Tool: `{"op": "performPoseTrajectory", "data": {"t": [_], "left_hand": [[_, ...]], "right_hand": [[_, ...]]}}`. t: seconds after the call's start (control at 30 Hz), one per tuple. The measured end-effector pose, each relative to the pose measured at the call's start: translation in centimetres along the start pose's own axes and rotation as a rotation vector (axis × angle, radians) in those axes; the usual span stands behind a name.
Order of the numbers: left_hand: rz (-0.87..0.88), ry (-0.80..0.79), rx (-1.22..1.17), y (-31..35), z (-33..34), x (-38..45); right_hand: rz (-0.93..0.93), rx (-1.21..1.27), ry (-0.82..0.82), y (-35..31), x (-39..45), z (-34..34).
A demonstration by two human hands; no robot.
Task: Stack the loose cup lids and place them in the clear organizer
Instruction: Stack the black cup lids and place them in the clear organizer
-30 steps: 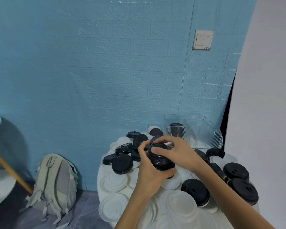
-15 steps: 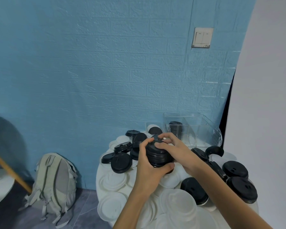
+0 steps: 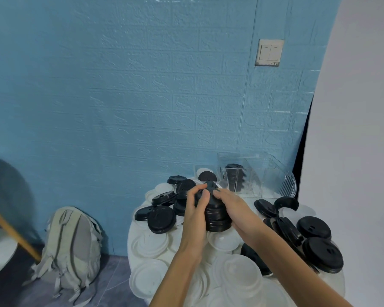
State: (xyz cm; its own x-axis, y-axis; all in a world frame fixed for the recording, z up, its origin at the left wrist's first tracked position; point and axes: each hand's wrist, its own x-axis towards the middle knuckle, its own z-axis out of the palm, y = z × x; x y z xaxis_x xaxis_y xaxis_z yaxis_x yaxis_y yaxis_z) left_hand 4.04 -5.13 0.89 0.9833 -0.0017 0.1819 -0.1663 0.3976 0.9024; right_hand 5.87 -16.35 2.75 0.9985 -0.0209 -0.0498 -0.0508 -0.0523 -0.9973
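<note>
Two hands hold one stack (image 3: 216,216) of black lids above the table (image 3: 133,238). My left hand (image 3: 195,214) wraps its near side, thumb on top; my right hand (image 3: 235,209) cups the far side, fingers curled over the top lid. The step in hand appears to be squaring the stack. The organizer (image 3: 266,173) stands just behind, one black stack already inside. Next move, likely: carry the stack upright into a free compartment. Loose lids (image 3: 162,218) remain around.
</note>
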Motion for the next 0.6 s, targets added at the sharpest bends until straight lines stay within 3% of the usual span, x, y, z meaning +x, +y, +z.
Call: {"op": "performPoseTrajectory", "data": {"t": [0.27, 0.6], "left_hand": [[0.01, 0.089, 0.045, -0.67, 0.23, -0.25], [-0.007, 0.012, 0.061, -0.87, 0.03, -0.22]], "right_hand": [[-0.033, 0.034, 0.011, 0.41, -1.02, 0.28], [-0.05, -0.017, 0.041, 0.23, -0.86, -0.18]]}}
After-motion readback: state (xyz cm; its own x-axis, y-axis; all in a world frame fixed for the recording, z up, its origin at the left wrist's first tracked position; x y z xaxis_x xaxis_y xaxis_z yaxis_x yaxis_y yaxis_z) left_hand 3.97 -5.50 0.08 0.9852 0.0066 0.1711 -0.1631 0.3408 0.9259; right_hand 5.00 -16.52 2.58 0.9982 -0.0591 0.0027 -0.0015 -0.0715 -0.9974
